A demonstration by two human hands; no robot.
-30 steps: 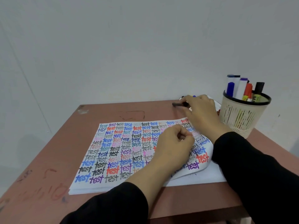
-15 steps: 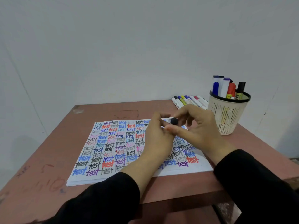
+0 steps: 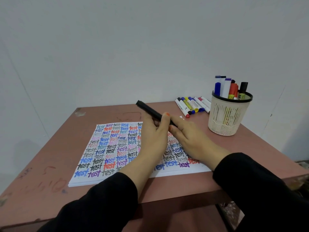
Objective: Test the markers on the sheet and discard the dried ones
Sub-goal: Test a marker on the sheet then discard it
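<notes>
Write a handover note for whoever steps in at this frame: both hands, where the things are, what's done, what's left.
Left grip: holds the black marker tilted above the white paper sheet, thumb across its barrel.
Right grip: fingers lie at the marker's near end; whether they pinch it cannot be told.
Sheet: flat on the brown table, almost filled with coloured "test" words.
Row of capped markers lies beyond the sheet; more stand in the cream mesh cup beside it.
Done: many test marks. Left: try the black marker, then sort it; which others are untested does not show.
</notes>
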